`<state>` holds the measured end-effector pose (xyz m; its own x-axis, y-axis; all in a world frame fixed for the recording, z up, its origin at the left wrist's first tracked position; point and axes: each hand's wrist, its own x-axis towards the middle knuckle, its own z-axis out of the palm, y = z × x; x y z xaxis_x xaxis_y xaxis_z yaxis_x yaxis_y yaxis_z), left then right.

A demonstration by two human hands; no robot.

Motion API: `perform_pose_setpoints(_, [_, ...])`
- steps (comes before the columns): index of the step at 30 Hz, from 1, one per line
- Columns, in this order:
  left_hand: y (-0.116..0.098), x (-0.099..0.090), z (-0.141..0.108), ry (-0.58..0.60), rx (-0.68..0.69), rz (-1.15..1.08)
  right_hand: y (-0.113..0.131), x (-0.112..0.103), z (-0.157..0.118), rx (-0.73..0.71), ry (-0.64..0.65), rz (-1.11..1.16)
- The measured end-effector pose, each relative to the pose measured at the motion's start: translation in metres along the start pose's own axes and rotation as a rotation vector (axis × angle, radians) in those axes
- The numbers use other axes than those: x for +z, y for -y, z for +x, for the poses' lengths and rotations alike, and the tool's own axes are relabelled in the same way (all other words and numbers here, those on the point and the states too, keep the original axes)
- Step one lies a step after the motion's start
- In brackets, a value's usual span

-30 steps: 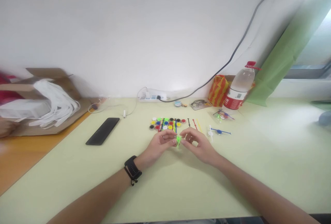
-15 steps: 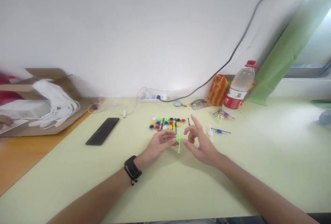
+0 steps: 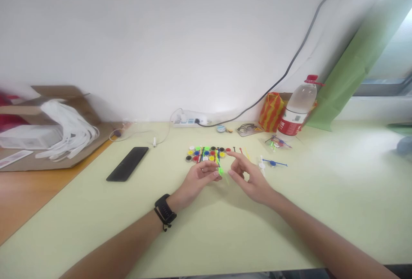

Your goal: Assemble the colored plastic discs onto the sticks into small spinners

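Note:
Between the thumb and fingers of my left hand (image 3: 200,181) is a bright green plastic piece (image 3: 220,171); its long strip looks blurred. Just right of it, my right hand (image 3: 251,178) has its thumb and index finger apart, holding nothing. Beyond my hands, several coloured discs (image 3: 211,153) lie in rows, with thin coloured strips across them. A few loose strips (image 3: 241,150) lie behind my right hand. To the right of that hand are a white disc piece (image 3: 261,165) and a blue disc piece with a strip (image 3: 273,163).
A black phone (image 3: 128,164) lies at the left. Along the wall are a power strip (image 3: 189,121), a striped bag (image 3: 272,111) and a large bottle (image 3: 296,109), with a bag of small parts (image 3: 278,143) before it. A cardboard box (image 3: 93,131) holds white bands.
My right index finger has bent down and leftward, uncovering loose strips behind it. The green piece's strip has swung and blurred. At the far left, another person's hand has left the view.

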<state>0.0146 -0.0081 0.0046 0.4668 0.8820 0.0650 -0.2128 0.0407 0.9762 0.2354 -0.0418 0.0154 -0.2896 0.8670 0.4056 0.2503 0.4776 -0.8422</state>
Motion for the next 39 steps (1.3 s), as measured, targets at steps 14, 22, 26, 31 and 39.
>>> perform_pose_setpoints(14, [0.0049, -0.0038, 0.0009, 0.005, 0.008, 0.021, -0.0012, 0.0009, 0.0028, 0.123, 0.081, 0.09])
perform_pose_setpoints(22, [0.0006, -0.0008, 0.0006, 0.014, 0.03, 0.04, -0.0019, 0.0037, 0.0018, -0.001, 0.099, 0.011])
perform_pose_setpoints(26, [0.0008, -0.0006, 0.0007, 0.01, 0.029, 0.032, -0.0031, 0.0025, 0.0014, -0.055, 0.116, -0.046])
perform_pose_setpoints(31, [0.0012, -0.001, 0.0006, -0.009, 0.021, 0.036, -0.0024, 0.0014, -0.0007, -0.114, 0.133, -0.103])
perform_pose_setpoints(39, [0.0027, -0.0024, 0.0001, -0.006, 0.023, 0.051, -0.0053, 0.0014, -0.0003, -0.088, 0.139, -0.104])
